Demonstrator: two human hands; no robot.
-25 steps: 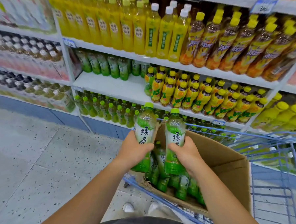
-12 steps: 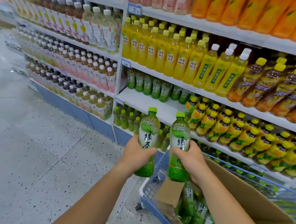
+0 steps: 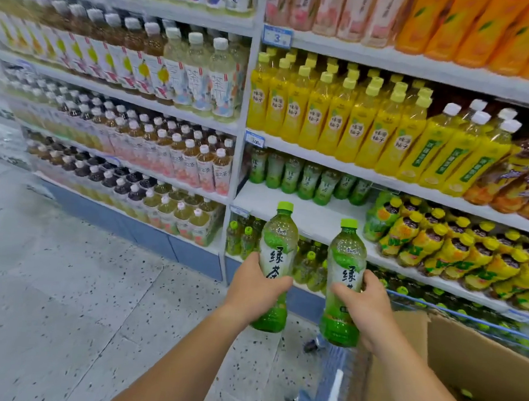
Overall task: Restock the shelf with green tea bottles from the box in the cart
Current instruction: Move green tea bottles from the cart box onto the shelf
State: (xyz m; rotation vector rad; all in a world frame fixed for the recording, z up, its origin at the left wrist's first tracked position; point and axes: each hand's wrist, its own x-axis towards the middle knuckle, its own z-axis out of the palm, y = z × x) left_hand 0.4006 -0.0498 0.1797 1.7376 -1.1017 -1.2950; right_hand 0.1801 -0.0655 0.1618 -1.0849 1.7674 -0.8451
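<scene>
Change: both bottles are now lifted clear of the cardboard box and carried toward the shelf. A second ago they were held right over the open box. The box and the blue cart are now left below and to the right of the right grip. The pick step is judged done; placement is not yet made.

The left grip is wrapped round the mid-body of the left green tea bottle, which is held upright, cap up. The right grip is wrapped round the right green tea bottle, held slightly lower and also upright. The two bottles are kept side by side, apart.

The bare front of the shelf is seen just above and beyond both grips. The stocked green tea row is set further up and ahead. A forward-and-up reach is judged to be needed. The yellow-capped bottles, up and right of the right grip, are to be avoided.
</scene>
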